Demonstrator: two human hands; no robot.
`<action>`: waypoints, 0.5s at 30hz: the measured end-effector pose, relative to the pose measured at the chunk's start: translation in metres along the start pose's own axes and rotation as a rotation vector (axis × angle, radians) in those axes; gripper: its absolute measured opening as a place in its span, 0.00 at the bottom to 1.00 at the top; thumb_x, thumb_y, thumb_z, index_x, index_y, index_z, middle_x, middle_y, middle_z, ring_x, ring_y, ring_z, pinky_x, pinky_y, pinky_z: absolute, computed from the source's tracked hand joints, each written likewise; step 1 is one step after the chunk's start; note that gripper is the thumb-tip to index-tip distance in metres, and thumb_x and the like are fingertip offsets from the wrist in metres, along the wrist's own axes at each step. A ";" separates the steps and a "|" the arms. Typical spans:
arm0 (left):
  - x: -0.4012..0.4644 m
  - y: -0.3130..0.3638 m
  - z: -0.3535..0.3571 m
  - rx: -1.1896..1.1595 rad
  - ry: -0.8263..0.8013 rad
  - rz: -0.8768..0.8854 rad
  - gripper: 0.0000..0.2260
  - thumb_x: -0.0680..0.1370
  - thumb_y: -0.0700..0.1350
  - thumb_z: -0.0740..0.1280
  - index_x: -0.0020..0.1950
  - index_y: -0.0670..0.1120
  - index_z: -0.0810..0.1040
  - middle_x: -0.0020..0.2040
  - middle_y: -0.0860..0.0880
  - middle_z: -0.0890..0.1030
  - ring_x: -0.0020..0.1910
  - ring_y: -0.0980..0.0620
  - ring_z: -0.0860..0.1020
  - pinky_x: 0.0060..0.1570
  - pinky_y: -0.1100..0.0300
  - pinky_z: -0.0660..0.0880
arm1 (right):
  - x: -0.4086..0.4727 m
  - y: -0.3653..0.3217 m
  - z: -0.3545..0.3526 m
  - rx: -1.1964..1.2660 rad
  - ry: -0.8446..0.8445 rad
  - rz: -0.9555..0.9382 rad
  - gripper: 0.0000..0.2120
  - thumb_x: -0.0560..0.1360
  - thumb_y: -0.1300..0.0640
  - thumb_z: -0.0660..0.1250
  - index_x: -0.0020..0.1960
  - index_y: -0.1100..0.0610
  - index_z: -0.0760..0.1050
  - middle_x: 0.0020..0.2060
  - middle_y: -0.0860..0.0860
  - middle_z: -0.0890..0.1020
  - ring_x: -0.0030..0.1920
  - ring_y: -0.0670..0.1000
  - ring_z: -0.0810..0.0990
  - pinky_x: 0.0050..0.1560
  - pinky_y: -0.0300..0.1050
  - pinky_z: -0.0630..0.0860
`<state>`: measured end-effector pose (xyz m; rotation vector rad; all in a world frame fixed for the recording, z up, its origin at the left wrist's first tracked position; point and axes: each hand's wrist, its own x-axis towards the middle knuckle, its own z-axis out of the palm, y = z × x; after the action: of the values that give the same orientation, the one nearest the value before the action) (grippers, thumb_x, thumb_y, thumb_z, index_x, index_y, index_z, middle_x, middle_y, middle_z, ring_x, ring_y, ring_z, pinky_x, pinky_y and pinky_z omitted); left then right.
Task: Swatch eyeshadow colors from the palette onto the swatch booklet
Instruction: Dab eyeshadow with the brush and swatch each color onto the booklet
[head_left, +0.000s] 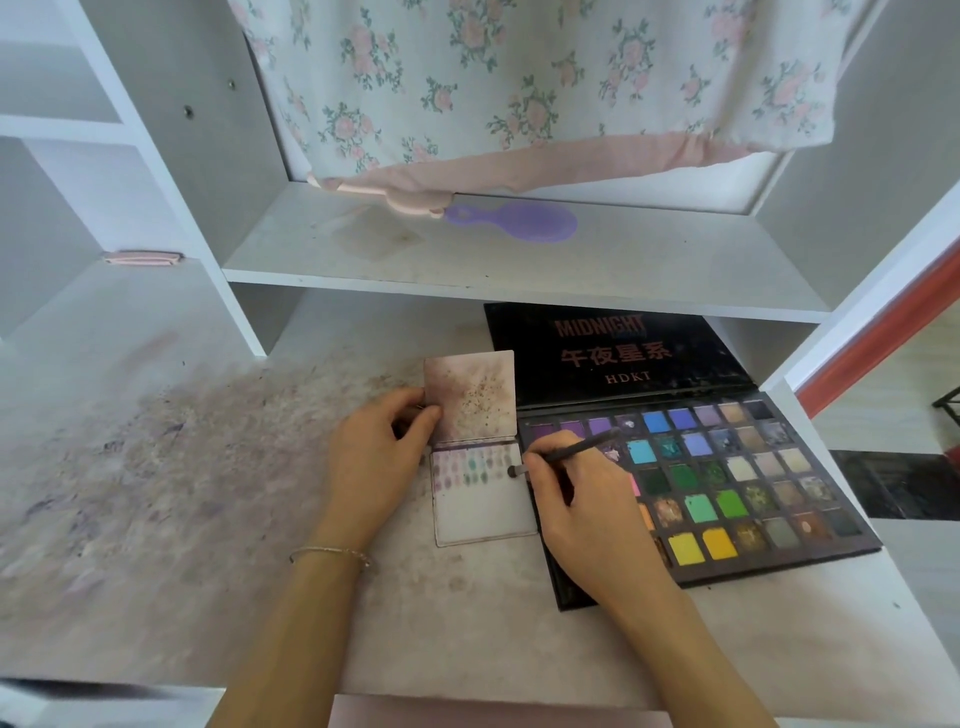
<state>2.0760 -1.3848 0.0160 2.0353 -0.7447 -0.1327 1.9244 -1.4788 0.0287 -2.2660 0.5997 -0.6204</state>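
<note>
Right hand (576, 512) pinches applicator (563, 453), tip on swatch booklet (485, 512) page beside palette (727, 483), left hand (376, 457) grips flipped-up cover: short light dab next to existing swatches, clear of page's palette-side edge; blank room lies below the rows.

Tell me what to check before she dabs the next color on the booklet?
1. Booklet open and held: ok, left hand holds the raised page.
2. Brush gripped: ok, in right hand.
3. Brush tip over the page: ok, at its right edge.
4. Bare space for a swatch: ok, lower half is blank.
5. Color loaded on the tip: cannot tell.
6. Palette open within reach: ok, beside the booklet.
</note>
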 end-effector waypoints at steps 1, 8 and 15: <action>0.000 0.000 0.000 0.002 -0.001 0.001 0.06 0.75 0.43 0.67 0.50 0.49 0.81 0.38 0.56 0.81 0.39 0.57 0.79 0.41 0.65 0.73 | 0.000 0.000 0.000 0.000 -0.008 0.003 0.06 0.77 0.58 0.61 0.44 0.48 0.68 0.35 0.38 0.72 0.40 0.39 0.73 0.42 0.25 0.68; 0.000 0.000 -0.001 0.007 0.002 0.002 0.06 0.75 0.43 0.67 0.49 0.49 0.81 0.38 0.55 0.81 0.37 0.59 0.78 0.40 0.66 0.72 | -0.002 0.002 0.000 0.012 -0.007 0.002 0.06 0.76 0.58 0.61 0.45 0.48 0.68 0.36 0.38 0.72 0.42 0.39 0.74 0.44 0.24 0.68; 0.000 0.001 0.000 0.021 0.004 -0.002 0.06 0.75 0.44 0.67 0.49 0.49 0.81 0.36 0.57 0.80 0.37 0.59 0.78 0.41 0.64 0.73 | -0.001 0.004 0.001 0.006 -0.002 0.002 0.05 0.76 0.58 0.62 0.45 0.48 0.70 0.37 0.39 0.73 0.42 0.38 0.74 0.45 0.24 0.68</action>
<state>2.0757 -1.3848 0.0166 2.0562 -0.7440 -0.1224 1.9234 -1.4799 0.0249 -2.2601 0.5986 -0.6186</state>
